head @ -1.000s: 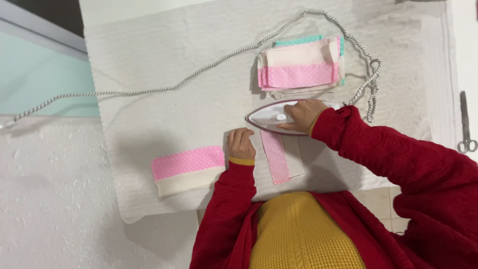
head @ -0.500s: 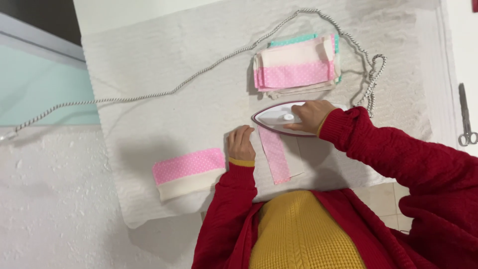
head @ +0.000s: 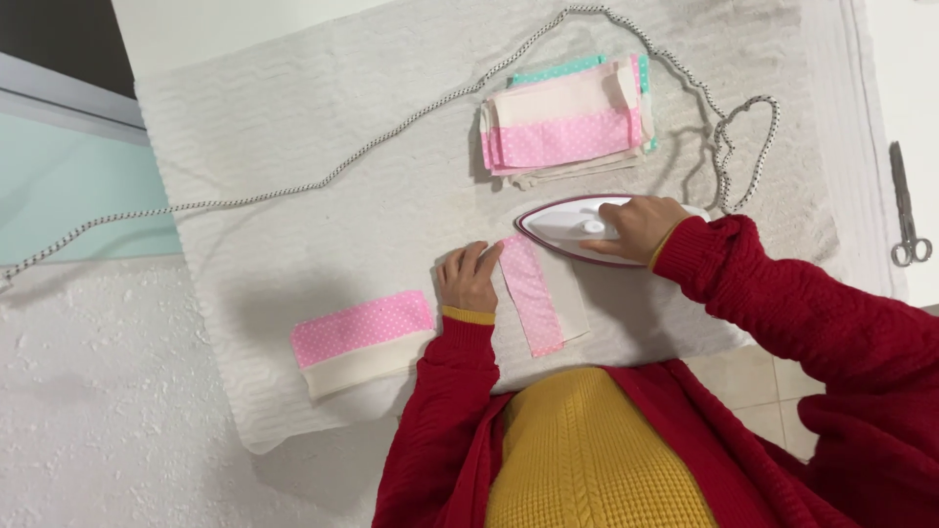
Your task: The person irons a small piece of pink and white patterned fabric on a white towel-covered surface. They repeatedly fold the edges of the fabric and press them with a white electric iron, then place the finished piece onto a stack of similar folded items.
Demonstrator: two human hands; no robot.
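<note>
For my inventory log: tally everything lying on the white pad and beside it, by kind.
Iron, under the right hand: 1
Fabric piece at the left hand: 1
Separate fabric piece: 1
Fabric stack: 1, pieces inside uncountable
Cord: 1
Scissors: 1
Total: 6

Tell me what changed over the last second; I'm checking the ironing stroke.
The right hand slid the iron slightly farther up the pink strip, toward the fabric stack. The left hand kept pressing beside the strip; the finished piece and scissors stayed put.
</note>
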